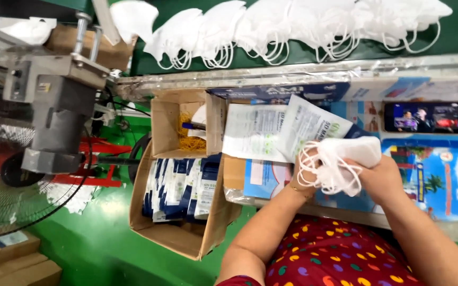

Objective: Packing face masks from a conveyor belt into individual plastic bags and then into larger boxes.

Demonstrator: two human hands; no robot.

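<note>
Holding white masks (345, 153) | both hands (340, 177) | over printed pouch (308, 127)

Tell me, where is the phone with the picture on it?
In the head view the phone lies flat at the far right of the table, just beyond the right hand and the bundle of white masks.

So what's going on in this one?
A person in a dotted red garment holds a stack of white face masks in both hands over a work table. The left hand also holds a flat printed pouch, while the right hand grips the stack from the other side. More loose masks lie on the green belt above. An open carton of filled pouches stands on the green floor beside the table.
</note>
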